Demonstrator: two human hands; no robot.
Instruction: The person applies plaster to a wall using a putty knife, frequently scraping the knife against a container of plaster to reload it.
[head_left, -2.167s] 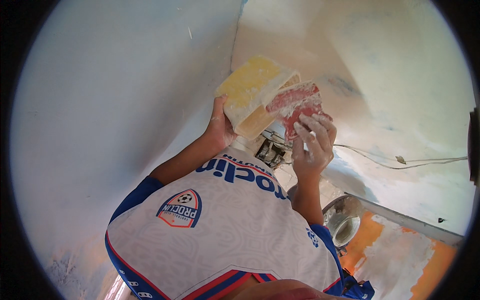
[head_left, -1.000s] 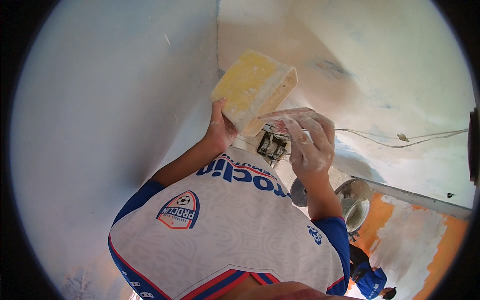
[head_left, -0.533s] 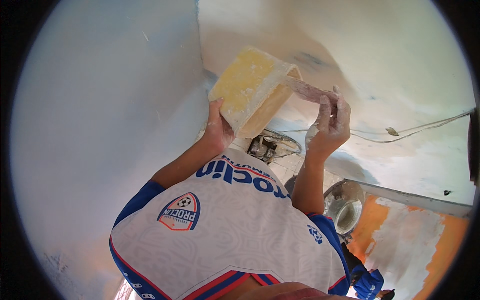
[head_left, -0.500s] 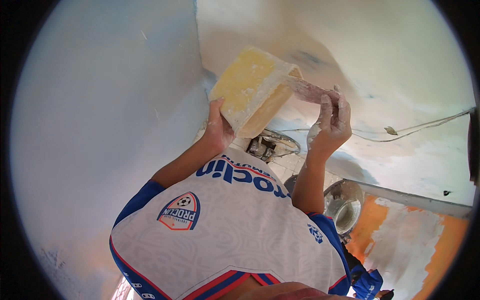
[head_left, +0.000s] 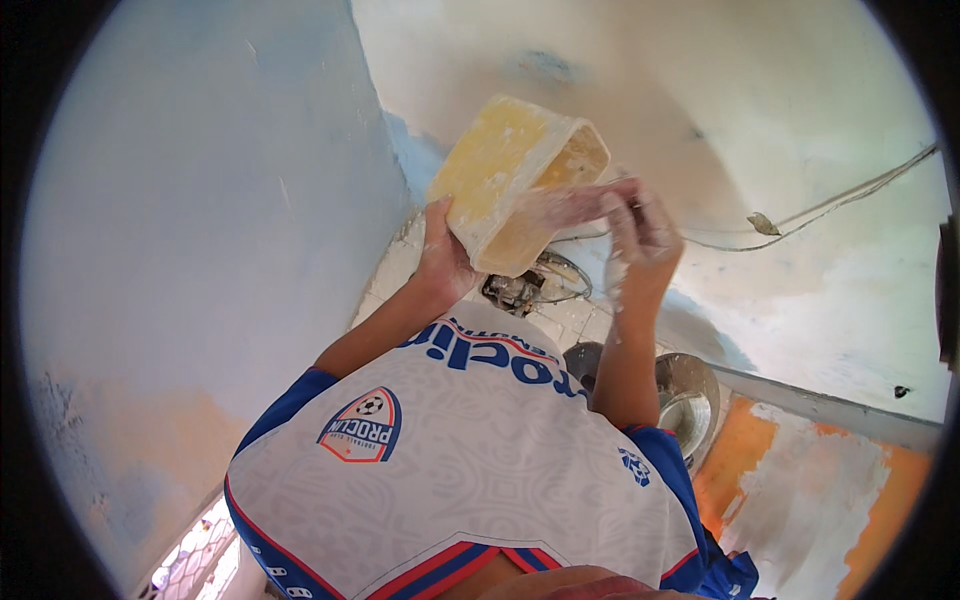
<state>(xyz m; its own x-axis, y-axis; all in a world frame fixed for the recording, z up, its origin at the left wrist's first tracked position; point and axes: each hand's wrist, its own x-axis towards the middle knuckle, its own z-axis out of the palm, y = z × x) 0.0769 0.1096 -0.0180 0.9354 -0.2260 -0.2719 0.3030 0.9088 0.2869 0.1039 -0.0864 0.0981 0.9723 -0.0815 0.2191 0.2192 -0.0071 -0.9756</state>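
My left hand (head_left: 445, 250) grips a yellow, plaster-smeared plastic container (head_left: 490, 160) by its left end, its open mouth tilted toward the lower right. My right hand (head_left: 640, 240), streaked with white paste, holds a reddish, paste-coated flat scraper (head_left: 590, 200) between thumb and fingers. The scraper's blade is blurred and reaches into the container's opening, or across it; I cannot tell whether it touches the rim.
A pale wall (head_left: 190, 200) rises at left, another patchy wall with cables (head_left: 840, 200) at right. Below are floor tiles (head_left: 385, 270), dark clutter (head_left: 515, 290), metal buckets (head_left: 705, 395) and a peeling orange surface (head_left: 750, 440). Someone's blue sleeve (head_left: 730, 575) shows at lower right.
The scraper has swung up and is now at the container's mouth, a little left of half a second ago. The view has shifted, and the other person is now mostly hidden.
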